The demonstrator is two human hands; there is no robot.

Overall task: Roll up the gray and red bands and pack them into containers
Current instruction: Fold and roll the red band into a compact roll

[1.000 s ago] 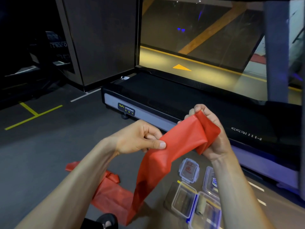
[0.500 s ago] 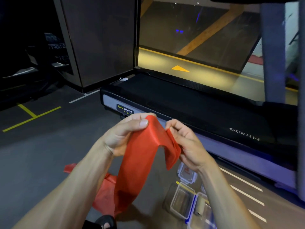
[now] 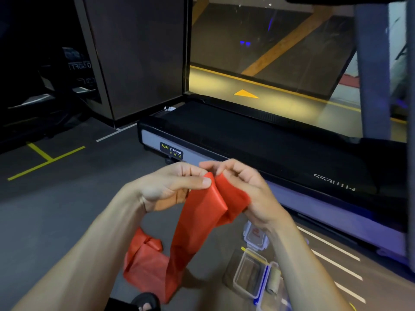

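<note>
A long red band (image 3: 197, 223) hangs from both hands down to the dark floor, where its loose end lies crumpled. My left hand (image 3: 170, 187) pinches the band's top edge between thumb and fingers. Right beside it, my right hand (image 3: 244, 187) grips the folded end of the same band, fingers curled over it. Below my right forearm stand clear plastic containers (image 3: 249, 272) with open lids; a grey roll (image 3: 272, 281) lies in the one further right. A separate clear lid (image 3: 256, 237) lies just behind them.
A black treadmill (image 3: 258, 140) stretches across the floor directly ahead, its grey upright (image 3: 375, 68) at right. A glass wall rises behind it and a dark panel stands at left. Yellow and white lines mark the floor. A dark sandal (image 3: 143, 301) shows at the bottom edge.
My hands have come together: the right hand moved left toward the left hand, folding the band's end over. The hanging part of the band now drops more steeply.
</note>
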